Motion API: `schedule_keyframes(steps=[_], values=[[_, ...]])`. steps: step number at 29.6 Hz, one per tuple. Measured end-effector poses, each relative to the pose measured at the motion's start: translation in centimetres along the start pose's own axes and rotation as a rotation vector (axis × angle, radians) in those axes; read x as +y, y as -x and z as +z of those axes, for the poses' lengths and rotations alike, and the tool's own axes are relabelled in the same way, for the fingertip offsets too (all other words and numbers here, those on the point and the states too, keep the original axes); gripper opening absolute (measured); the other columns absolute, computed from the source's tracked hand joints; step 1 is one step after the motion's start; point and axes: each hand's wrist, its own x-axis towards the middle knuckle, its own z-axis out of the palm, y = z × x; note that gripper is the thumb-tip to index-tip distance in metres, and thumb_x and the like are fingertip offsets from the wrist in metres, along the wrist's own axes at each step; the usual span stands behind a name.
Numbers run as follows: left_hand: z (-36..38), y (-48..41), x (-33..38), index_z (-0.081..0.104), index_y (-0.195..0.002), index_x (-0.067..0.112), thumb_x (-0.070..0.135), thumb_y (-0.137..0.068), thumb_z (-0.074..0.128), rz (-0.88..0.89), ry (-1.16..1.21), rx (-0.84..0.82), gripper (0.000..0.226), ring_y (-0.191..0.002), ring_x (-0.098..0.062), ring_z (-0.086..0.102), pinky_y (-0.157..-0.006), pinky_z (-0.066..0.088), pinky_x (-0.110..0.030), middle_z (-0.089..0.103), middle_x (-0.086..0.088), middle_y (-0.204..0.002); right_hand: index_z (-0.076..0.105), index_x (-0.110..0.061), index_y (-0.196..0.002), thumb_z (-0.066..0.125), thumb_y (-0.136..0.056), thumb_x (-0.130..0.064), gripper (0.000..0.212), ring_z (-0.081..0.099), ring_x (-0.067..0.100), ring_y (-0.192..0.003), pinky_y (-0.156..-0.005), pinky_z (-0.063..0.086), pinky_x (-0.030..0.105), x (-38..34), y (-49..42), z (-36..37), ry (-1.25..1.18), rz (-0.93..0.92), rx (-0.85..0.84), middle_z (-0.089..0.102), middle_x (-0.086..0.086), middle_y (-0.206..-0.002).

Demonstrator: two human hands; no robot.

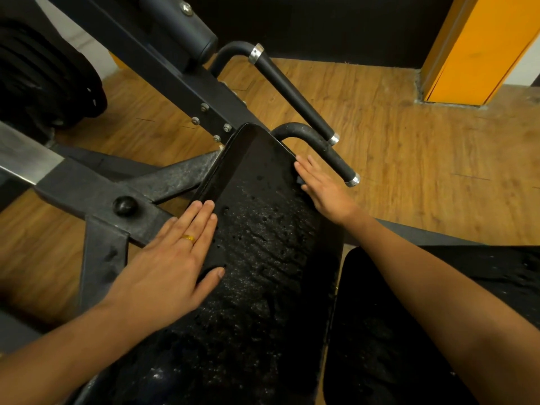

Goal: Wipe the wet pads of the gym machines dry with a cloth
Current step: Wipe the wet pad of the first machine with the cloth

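While the wet pad is touched at its left edge by the left hand and at its right edge by the right hand, each grip lies wide, nothing held. No cloth is seen; water may merely be smeared by bare palms.

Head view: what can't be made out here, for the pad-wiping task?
- Cloth: none in view; whether one lies outside the frame cannot be told.
- Long pad: its near end is cut off by the bottom edge.
- Second pad: crossed by the right forearm, cut by the bottom and right edges.
- Weight plates: dark, cut off by the left edge.
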Motion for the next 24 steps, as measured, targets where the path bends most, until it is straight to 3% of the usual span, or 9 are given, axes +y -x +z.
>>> schedule_keyframes(steps=[4, 8, 12, 14, 19, 24], values=[[0.1, 0.0, 0.0, 0.026, -0.155, 0.001, 0.061, -0.098, 0.028, 0.003, -0.003, 0.005, 0.082, -0.155, -0.026, 0.015, -0.119, 0.029, -0.046, 0.017, -0.016, -0.167, 0.026, -0.006, -0.158, 0.044, -0.108, -0.015, 0.054, 0.01, 0.031, -0.156, -0.121, -0.003, 0.014, -1.5, -1.3, 0.0, -0.007, 0.048, 0.046, 0.019, 0.01, -0.167], [0.1, 0.0, 0.0, 0.029, -0.154, 0.0, 0.06, -0.098, 0.029, 0.0, -0.003, 0.001, 0.082, -0.155, -0.027, 0.016, -0.118, 0.033, -0.047, 0.018, -0.016, -0.166, 0.03, -0.003, -0.157, 0.042, -0.109, -0.016, 0.051, 0.013, 0.032, -0.155, -0.119, -0.003, 0.011, -5.3, -7.2, -1.1, -0.021, -0.041, 0.102, 0.024, 0.013, -0.165], [0.0, 0.0, 0.0, 0.029, -0.155, 0.0, 0.06, -0.098, 0.029, 0.0, -0.007, 0.002, 0.083, -0.155, -0.027, 0.016, -0.119, 0.033, -0.047, 0.017, -0.016, -0.166, 0.031, -0.004, -0.157, 0.042, -0.108, -0.016, 0.052, 0.013, 0.031, -0.155, -0.124, 0.01, 0.028, -8.6, -13.1, -2.3, -0.091, -0.118, 0.094, 0.025, 0.013, -0.166], [0.0, 0.0, -0.1, 0.028, -0.155, 0.0, 0.06, -0.098, 0.03, 0.002, -0.006, -0.001, 0.083, -0.155, -0.027, 0.016, -0.119, 0.033, -0.048, 0.017, -0.017, -0.166, 0.03, -0.005, -0.157, 0.042, -0.108, -0.016, 0.052, 0.012, 0.029, -0.156, -0.122, 0.012, 0.029, -8.7, -13.6, -2.3, -0.09, -0.126, 0.072, 0.024, 0.011, -0.166], [0.2, 0.0, -0.1, 0.026, -0.155, 0.0, 0.061, -0.098, 0.029, 0.004, -0.013, -0.002, 0.084, -0.155, -0.027, 0.015, -0.119, 0.032, -0.048, 0.015, -0.017, -0.167, 0.031, -0.005, -0.157, 0.043, -0.107, -0.011, 0.052, 0.01, 0.029, -0.155, -0.121, 0.002, 0.015, -4.2, -6.8, -0.8, -0.113, -0.056, 0.048, 0.024, 0.011, -0.166], [0.3, 0.1, -0.1, 0.025, -0.155, 0.0, 0.061, -0.098, 0.028, 0.009, -0.018, 0.015, 0.083, -0.155, -0.028, 0.015, -0.119, 0.032, -0.048, 0.016, -0.017, -0.166, 0.029, -0.01, -0.158, 0.044, -0.108, -0.013, 0.053, 0.007, 0.023, -0.156, -0.123, 0.005, 0.019, -0.8, 1.5, 1.0, -0.158, 0.203, 0.025, 0.021, 0.004, -0.167]])
